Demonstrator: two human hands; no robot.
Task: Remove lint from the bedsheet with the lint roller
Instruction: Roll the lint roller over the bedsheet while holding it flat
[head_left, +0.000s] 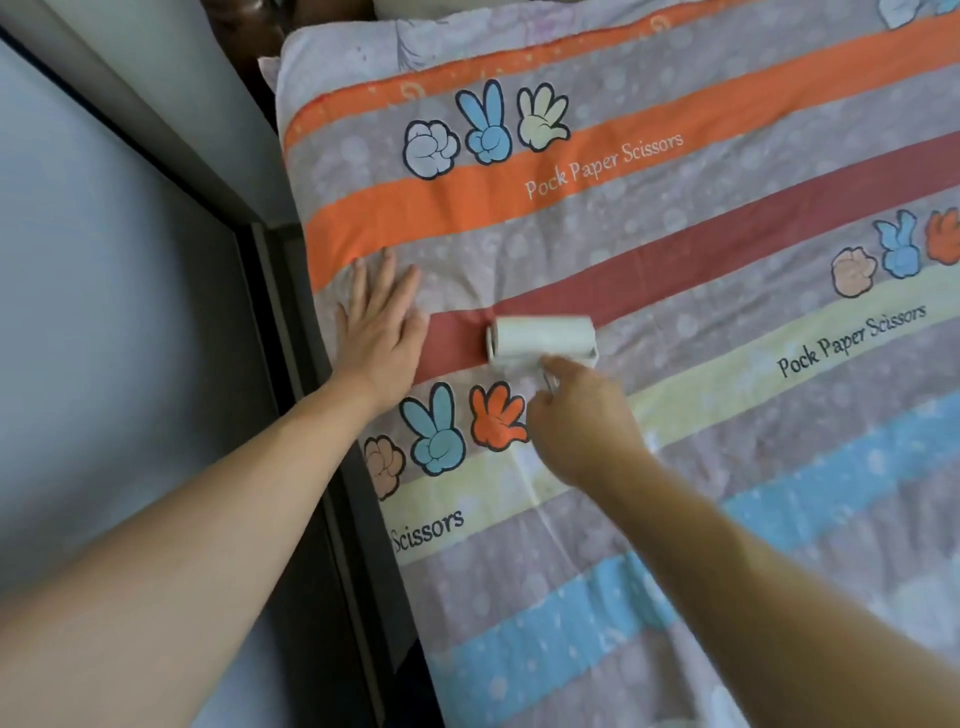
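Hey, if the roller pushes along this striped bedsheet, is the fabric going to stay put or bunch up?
It will probably bunch: the bedsheet looks thin and floppy, with creases near the lint roller. The left hand lies flat on it beside the roller, likely to keep it taut.

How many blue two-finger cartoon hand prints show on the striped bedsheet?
3: one blue two-finger print near the top, another near the right edge, a third just below the left hand. A pale cut-off print in the top right corner is unclear; others may be hidden.
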